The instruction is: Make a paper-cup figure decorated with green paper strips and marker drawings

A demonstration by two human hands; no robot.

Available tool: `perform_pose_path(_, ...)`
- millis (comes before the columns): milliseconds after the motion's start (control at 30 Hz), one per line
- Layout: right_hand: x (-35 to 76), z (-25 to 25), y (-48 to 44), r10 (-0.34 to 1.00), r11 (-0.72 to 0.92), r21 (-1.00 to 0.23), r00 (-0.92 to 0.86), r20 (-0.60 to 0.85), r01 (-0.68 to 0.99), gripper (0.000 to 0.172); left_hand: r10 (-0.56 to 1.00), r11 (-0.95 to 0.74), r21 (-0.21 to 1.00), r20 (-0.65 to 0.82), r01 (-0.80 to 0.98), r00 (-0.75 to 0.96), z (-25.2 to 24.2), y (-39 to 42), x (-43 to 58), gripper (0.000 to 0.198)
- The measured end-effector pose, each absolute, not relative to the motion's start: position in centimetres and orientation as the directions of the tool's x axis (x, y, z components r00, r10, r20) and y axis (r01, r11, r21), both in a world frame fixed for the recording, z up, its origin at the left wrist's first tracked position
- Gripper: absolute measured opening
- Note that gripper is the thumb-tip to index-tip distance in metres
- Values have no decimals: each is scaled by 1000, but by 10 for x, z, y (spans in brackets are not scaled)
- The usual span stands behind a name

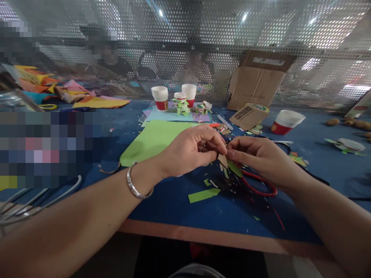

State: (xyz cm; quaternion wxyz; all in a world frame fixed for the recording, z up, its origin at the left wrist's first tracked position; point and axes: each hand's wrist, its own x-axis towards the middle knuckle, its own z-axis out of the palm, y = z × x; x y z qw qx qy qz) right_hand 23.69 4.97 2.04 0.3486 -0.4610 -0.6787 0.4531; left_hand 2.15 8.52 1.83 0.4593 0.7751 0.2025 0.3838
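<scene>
My left hand [193,150], with a silver bangle at the wrist, is closed in a pinch over the blue table. Its fingertips meet those of my right hand [259,158], which is pinched too. Between them shows a small tan piece [222,160] that looks like cardboard; the fingers cover part of it. A green paper scrap [234,168] shows just under the right fingertips, and I cannot tell whether it is held. Scissors with red handles [259,184] lie below my right hand. Left of the hands is a large green paper sheet [158,135], partly behind my left hand.
Stacked paper cups [160,98] and small green-legged paper figures [182,105] stand at the back. Another cup stack [286,121] and a paper turtle [346,145] are on the right. A cardboard box [255,81] leans on the mesh. A cut green strip [203,195] lies nearer the table edge.
</scene>
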Motion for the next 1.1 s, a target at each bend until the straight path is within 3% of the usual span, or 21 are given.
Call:
perform_pose_path(133, 236, 19, 49, 943, 82, -975, -332, 9, 204, 36, 744, -399, 917, 330, -9, 581, 16, 87, 23, 15)
perform_pose_path(233, 237, 15, 50, 950, 66, -990, -311, 24, 126, 33, 849, -85, 996, 89, -31, 521, 17, 85, 22, 15)
perform_pose_path(300, 238, 11, 51, 959, 86, -991, -279, 55, 100, 30, 818, 131, 991, -91, -29, 567, 19, 84, 21, 15)
perform_pose_path(400, 238, 8, 52, 967, 128, -986, -236, 100, 107, 28, 741, 262, 965, -206, 8, 639, 21, 83, 20, 15)
perform_pose_path(633, 235, 12, 50, 966, 190, -948, -219, 135, 254, 31, 883, 165, 983, -110, -84, 457, 23, 84, 23, 10)
perform_pose_path(800, 252, 21, 59, 960, 275, -791, -112, 256, 547, 35, 934, -39, 996, 67, -86, 350, 26, 89, 17, 4)
perform_pose_path(867, 267, 22, 67, 961, 229, -656, -59, 270, 719, 42, 937, -113, 992, 124, -53, 327, 27, 92, 13, 8)
perform_pose_path(1100, 305, 12, 92, 991, 59, -518, 12, 133, 853, 31, 928, -188, 982, 175, 7, 328, 23, 104, 3, 11)
